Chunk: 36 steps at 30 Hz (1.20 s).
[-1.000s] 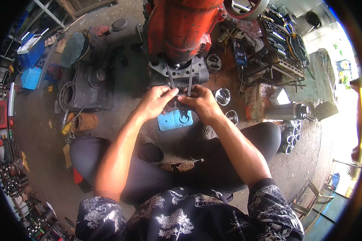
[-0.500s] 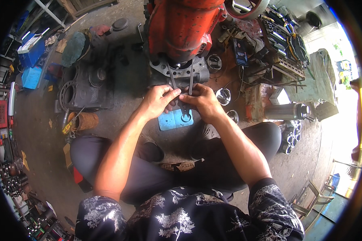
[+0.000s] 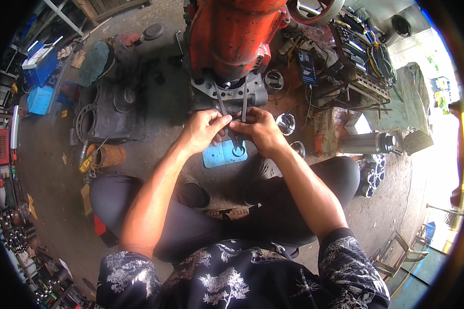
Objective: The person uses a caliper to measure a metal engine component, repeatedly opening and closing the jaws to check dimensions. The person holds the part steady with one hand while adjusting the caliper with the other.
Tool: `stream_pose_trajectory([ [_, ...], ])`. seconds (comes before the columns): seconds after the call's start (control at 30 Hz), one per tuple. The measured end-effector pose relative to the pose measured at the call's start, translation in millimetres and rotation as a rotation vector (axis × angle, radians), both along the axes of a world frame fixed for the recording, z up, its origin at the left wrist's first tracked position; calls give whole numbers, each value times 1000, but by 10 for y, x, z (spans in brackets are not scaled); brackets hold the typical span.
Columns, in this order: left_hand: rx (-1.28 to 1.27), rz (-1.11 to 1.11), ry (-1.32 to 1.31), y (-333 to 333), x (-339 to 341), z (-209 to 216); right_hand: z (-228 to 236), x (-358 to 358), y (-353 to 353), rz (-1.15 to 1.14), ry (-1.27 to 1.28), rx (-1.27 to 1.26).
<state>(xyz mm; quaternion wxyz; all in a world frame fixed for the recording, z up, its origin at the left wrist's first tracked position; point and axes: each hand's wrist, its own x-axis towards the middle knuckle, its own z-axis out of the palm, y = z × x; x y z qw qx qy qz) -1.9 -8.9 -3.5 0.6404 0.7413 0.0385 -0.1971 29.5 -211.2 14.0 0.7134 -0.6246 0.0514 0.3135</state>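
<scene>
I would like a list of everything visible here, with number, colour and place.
machine housing: one, red, top centre
metal block: one, grey, below the housing
bars: two, grey, before the metal block
pad: one, blue, centre
forked piece: one, dark, over the pad
round parts: at least three, silver, right of centre
phone: one, black, upper right
flask: one, silver, right
engine block: one, dark, left
can: one, rusty brown, left
boxes: at least two, blue, upper left
clutter: uncountable, mixed colours, far left
left hand: one, bare, on one bar
right hand: one, bare, on the other
</scene>
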Motion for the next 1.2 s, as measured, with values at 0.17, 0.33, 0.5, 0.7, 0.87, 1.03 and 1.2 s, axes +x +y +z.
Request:
stream_pose_trajectory([
  [0.17, -14, 3, -8, -6, 3, -5, -20, 7, -1, 0, -10, -11],
  [0.33, 30, -13, -18, -2, -2, -22, 20, -6, -25, 20, 21, -28],
  [0.5, 40, -16, -24, -5, 13, -37, -3, 8, -3, -10, 25, -7],
  [0.7, 48, -9, -36, -13, -1, -22, 28, -6, -17, 17, 14, -10],
  [0.87, 46, -11, -32, -19, -7, -11, 17, -3, -22, 21, 8, -25],
  [1.03, 66, -11, -39, -19, -13, -15, 6, -6, -20, 22, 3, -33],
  [1.2, 54, -7, -43, -16, -23, -29, 6, -23, -19, 22, 0, -31],
])
